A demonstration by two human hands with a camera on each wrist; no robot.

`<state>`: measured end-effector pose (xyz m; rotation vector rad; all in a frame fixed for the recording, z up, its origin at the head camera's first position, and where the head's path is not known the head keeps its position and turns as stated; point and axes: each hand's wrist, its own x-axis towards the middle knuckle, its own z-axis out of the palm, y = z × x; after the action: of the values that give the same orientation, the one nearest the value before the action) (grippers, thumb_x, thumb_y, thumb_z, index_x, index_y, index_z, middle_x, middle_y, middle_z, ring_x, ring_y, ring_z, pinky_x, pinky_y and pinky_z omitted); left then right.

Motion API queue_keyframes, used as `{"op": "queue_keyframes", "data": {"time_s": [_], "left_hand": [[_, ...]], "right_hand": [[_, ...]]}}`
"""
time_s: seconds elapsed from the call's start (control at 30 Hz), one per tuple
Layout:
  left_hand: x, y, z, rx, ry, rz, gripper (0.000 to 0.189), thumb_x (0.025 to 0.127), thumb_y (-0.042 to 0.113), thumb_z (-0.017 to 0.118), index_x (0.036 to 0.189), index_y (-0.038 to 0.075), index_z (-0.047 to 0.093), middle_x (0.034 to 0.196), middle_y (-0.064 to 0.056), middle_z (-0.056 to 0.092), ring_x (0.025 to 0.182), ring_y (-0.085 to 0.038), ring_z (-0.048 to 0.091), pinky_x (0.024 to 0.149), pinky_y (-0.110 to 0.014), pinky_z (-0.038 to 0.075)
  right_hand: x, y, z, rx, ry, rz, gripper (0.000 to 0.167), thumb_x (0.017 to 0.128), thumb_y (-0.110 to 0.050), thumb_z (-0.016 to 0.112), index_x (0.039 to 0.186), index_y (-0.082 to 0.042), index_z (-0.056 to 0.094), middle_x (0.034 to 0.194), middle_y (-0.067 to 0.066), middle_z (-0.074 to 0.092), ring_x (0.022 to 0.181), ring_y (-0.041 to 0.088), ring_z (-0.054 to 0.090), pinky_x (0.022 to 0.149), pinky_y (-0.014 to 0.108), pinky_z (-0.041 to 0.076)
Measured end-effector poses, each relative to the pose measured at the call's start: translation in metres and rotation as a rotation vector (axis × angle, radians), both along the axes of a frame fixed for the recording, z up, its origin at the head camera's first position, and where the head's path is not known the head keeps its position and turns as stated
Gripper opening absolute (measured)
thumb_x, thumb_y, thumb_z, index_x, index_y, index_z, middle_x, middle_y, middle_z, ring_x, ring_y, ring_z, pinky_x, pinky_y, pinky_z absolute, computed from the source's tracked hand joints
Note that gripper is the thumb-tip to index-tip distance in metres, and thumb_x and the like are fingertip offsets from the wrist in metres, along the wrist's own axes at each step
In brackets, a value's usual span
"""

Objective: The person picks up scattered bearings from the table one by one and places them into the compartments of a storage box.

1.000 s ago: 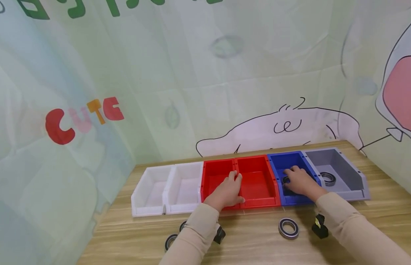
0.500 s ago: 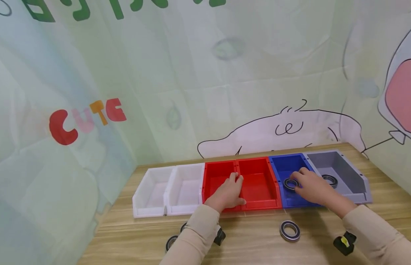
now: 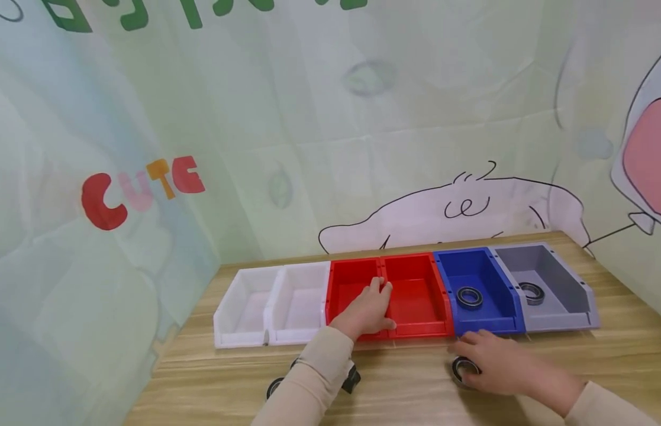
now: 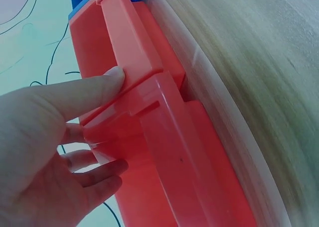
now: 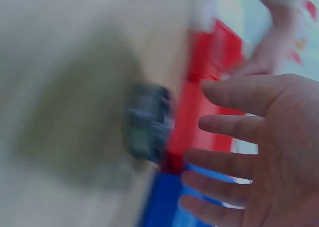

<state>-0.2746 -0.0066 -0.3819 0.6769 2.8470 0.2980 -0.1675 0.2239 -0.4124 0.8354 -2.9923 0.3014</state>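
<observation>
In the head view my right hand (image 3: 492, 362) is over a ring-shaped bearing (image 3: 465, 371) on the table, its fingers partly covering the ring. The right wrist view, blurred, shows those fingers (image 5: 219, 162) spread and straight, with the bearing (image 5: 147, 122) beyond their tips. My left hand (image 3: 364, 310) rests at the divider between two red bins (image 3: 415, 296). Up close in the left wrist view, the left thumb (image 4: 112, 80) touches the red rim and the other fingers curve loosely inside one bin. A second bearing (image 3: 470, 297) lies in the blue bin (image 3: 481, 266).
The grey bin (image 3: 554, 307) at the right end holds another bearing (image 3: 531, 293). Two white bins (image 3: 303, 296) stand at the row's left end. Near my left sleeve (image 3: 303, 378) lies a bearing (image 3: 274, 387), partly hidden. A printed cloth (image 3: 255, 148) hangs behind the table.
My right hand has let go of the bearing in the blue bin and moved out toward me, over the bearing on the table. The left hand has stayed at the red bins.
</observation>
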Motion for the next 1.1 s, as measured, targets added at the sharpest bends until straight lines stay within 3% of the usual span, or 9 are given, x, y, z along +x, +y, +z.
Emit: {"op": "queue_keyframes", "data": {"time_s": [0.1,0.27,0.67,0.93,1.1], "left_hand": [[0.0,-0.001,0.001,0.0,-0.001,-0.006,0.086,0.074,0.029,0.076,0.144,0.014,0.028,0.148,-0.005,0.025,0.128,-0.023,0.038,0.082,-0.03,0.054],[0.0,-0.001,-0.001,-0.003,0.001,-0.002,0.088,0.073,0.03,0.076,0.145,0.016,0.027,0.148,-0.003,0.024,0.128,-0.022,0.038,0.082,-0.028,0.054],[0.0,-0.002,0.0,-0.006,0.001,0.002,0.09,0.072,0.03,0.077,0.145,0.018,0.026,0.148,-0.002,0.024,0.129,-0.021,0.037,0.082,-0.027,0.054],[-0.001,0.0,-0.001,-0.012,-0.002,-0.002,0.088,0.074,0.03,0.076,0.145,0.016,0.026,0.148,-0.004,0.024,0.129,-0.022,0.037,0.083,-0.028,0.054],[-0.001,0.0,-0.001,-0.009,0.002,-0.002,0.087,0.074,0.03,0.076,0.145,0.016,0.027,0.148,-0.004,0.025,0.129,-0.022,0.038,0.083,-0.029,0.054]], "right_hand": [[0.004,-0.003,-0.015,0.032,-0.045,0.051,0.041,0.072,-0.031,0.072,0.11,-0.022,0.06,0.099,-0.003,0.055,0.086,0.018,0.054,0.069,0.037,0.05],[0.005,-0.007,-0.027,-0.004,0.006,0.058,0.037,0.069,-0.02,0.075,0.103,-0.024,0.06,0.091,-0.005,0.05,0.078,0.013,0.051,0.064,0.032,0.049],[0.006,-0.013,-0.03,0.007,0.08,0.03,0.035,0.066,-0.017,0.075,0.097,-0.024,0.06,0.086,-0.004,0.048,0.074,0.013,0.049,0.059,0.03,0.047],[0.007,-0.016,-0.025,0.005,0.025,0.075,0.033,0.069,-0.018,0.073,0.099,-0.024,0.061,0.084,-0.007,0.047,0.07,0.007,0.043,0.058,0.023,0.044],[0.005,-0.02,-0.02,-0.012,-0.045,0.07,0.034,0.071,-0.021,0.074,0.102,-0.025,0.062,0.088,-0.005,0.051,0.072,0.006,0.045,0.061,0.024,0.048]]}}
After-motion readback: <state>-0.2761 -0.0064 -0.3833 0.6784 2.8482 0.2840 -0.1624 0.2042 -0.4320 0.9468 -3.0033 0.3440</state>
